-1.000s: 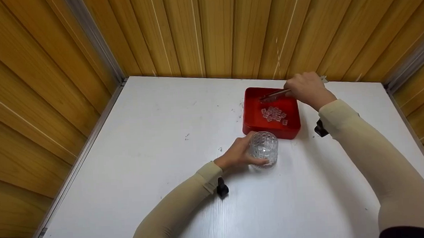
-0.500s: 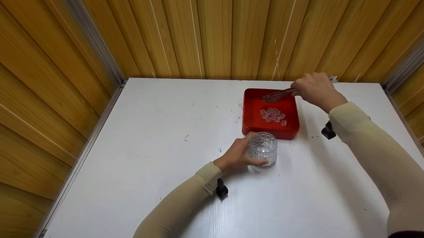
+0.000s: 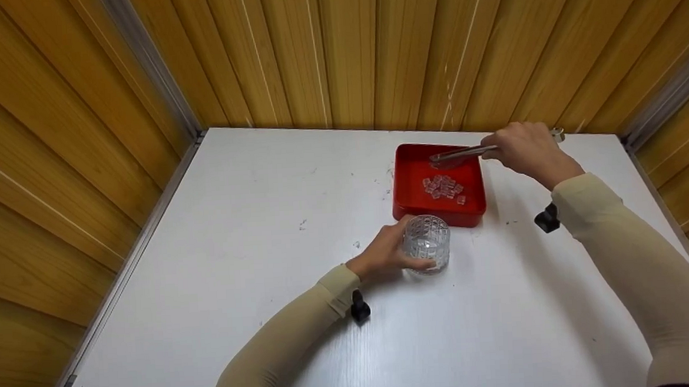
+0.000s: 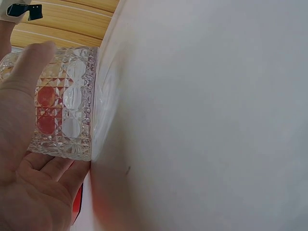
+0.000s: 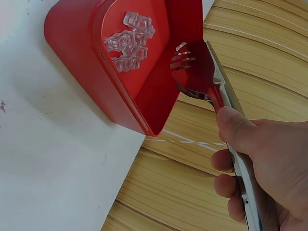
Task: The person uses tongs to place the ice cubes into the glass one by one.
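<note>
In the head view, a red tray [image 3: 439, 214] sits near the back edge of the table [image 3: 234, 223], right of its middle, with clear cubes [image 3: 443, 186] heaped toward its front edge. A glass [image 3: 433, 239] stands upright just in front of it, probably so close to keep the carry short. The left hand [image 3: 386, 252] curls round the glass, seemingly to steady it. Past the tray's right edge, the right hand [image 3: 522, 149] holds tongs [image 3: 466, 153] nearly level, their tips over the tray's back half.

In the left wrist view, the thumb lies along the glass's near side and the fingers cup the opposite side, low by the table.

In the right wrist view, thumb and curled fingers pinch the tongs midway, likely for control. Whether the tips hold a cube, I cannot tell.
</note>
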The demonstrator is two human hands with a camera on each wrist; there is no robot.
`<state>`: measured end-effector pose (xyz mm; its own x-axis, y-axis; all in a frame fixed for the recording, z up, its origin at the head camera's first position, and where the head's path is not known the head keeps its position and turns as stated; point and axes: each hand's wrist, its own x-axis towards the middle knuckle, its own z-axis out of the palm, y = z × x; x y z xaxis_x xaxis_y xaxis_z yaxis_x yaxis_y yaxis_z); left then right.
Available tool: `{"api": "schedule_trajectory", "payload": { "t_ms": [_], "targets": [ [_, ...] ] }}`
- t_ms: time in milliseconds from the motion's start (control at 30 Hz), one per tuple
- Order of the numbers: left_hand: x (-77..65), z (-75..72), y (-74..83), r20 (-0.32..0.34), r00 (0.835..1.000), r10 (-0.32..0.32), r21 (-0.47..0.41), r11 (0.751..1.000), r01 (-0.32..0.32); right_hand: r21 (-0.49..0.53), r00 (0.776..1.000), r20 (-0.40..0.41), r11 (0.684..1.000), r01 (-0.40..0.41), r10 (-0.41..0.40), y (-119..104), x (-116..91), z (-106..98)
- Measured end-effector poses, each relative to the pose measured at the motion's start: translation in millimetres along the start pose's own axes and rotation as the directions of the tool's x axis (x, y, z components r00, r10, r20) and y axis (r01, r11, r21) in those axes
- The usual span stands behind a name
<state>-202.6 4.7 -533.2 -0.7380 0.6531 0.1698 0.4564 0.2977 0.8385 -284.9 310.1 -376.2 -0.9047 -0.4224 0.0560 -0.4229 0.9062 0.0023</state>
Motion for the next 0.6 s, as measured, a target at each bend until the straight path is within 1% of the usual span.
{"api": "schedule_trajectory", "payload": {
  "t_ms": [167,367,600],
  "targets": [
    [0.4,-0.2,-0.2,0.000,1.000,0.005,-0.006,1.000,-0.005,0.039,1.000,0.009,0.999,-0.019,0.019,-1,-5,-2],
    [0.4,-0.9,0.2,0.001,1.000,0.024,0.014,1.000,-0.024,0.033,1.000,-0.006,0.999,-0.022,0.022,-1,-14,-4],
    [1.0,-0.9,-1.0,-0.002,1.000,0.029,0.022,0.999,-0.029,0.030,1.000,0.004,0.999,-0.022,0.022,0,-23,-7]
  ]
}}
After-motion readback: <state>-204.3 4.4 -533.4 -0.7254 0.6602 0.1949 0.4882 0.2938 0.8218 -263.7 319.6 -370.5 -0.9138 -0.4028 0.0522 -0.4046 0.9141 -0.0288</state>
